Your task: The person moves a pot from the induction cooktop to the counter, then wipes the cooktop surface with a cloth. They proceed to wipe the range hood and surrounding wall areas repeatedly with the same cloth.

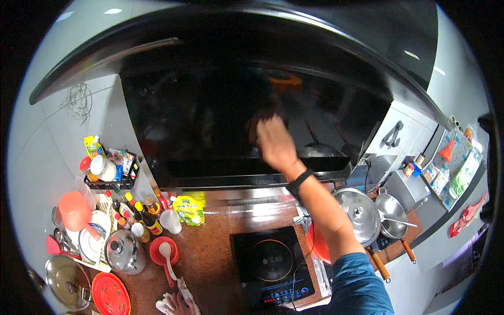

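Observation:
My right hand (pixel 275 141) is raised with the arm stretched out in front of the dark glossy panel of a range hood (pixel 220 130), a black band on its wrist. Its palm side is hidden, so whether it touches the panel or holds something cannot be told. Low in the view, my left hand (pixel 179 305) rests on a crumpled white cloth (pixel 187 293) on the brown countertop (pixel 204 256). Just above that hand lies a white spoon (pixel 167 256) across a red plastic ladle (pixel 153 252). A black induction cooktop (pixel 271 264) stands to the right.
Sauce bottles (pixel 147 218), a lidded steel pot (pixel 126 252), a dish rack (pixel 94 236) and a red plate (pixel 111 295) crowd the left. A yellow pouch (pixel 189 210) stands behind. On the right are a large lidded pan (pixel 356 214) and a smaller steel pan (pixel 391 214).

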A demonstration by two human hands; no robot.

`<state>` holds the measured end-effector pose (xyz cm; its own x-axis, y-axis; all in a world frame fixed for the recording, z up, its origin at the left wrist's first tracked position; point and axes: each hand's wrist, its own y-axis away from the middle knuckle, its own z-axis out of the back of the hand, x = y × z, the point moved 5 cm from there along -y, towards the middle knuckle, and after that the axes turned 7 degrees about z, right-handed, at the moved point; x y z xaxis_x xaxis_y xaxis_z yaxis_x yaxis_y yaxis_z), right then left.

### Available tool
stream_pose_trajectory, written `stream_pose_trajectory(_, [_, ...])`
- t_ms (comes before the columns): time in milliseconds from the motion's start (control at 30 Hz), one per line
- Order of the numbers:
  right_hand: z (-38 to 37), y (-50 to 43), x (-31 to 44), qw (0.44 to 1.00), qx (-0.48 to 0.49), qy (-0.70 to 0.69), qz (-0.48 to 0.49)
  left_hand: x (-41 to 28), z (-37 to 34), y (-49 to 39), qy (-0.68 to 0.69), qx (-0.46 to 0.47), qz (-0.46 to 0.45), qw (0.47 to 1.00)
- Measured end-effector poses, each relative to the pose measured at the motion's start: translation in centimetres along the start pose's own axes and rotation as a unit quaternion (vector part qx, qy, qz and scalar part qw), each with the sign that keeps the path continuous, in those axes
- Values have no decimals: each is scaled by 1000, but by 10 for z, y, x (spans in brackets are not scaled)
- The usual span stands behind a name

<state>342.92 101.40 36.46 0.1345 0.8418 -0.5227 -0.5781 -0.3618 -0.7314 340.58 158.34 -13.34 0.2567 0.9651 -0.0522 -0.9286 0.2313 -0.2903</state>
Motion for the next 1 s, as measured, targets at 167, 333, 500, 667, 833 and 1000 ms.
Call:
stream_pose_trajectory(167, [3, -15, -29, 994, -55, 21, -89, 0, -5, -5, 114, 79, 56, 989])
stream_pose_trajectory(333, [-19, 52, 41, 998, 47, -30, -20, 1, -21, 0, 21, 2, 5, 1000])
stream_pose_trajectory(500, [7, -9, -43, 993, -36, 58, -99, 8, -23, 2, 38, -10, 10, 999])
stream_pose_trajectory(667, [10, 0, -44, 985, -77, 46, -147, 1, -9, -3, 60, 4, 19, 998])
stream_pose_trajectory(833, [-23, 92, 19, 973, 195, 8, -124, 0, -7, -3, 78, 27, 37, 996])
stream_pose_trajectory(1000, [20, 19, -74, 985, -30, 109, -128, 1, -7, -2, 69, 18, 19, 997])
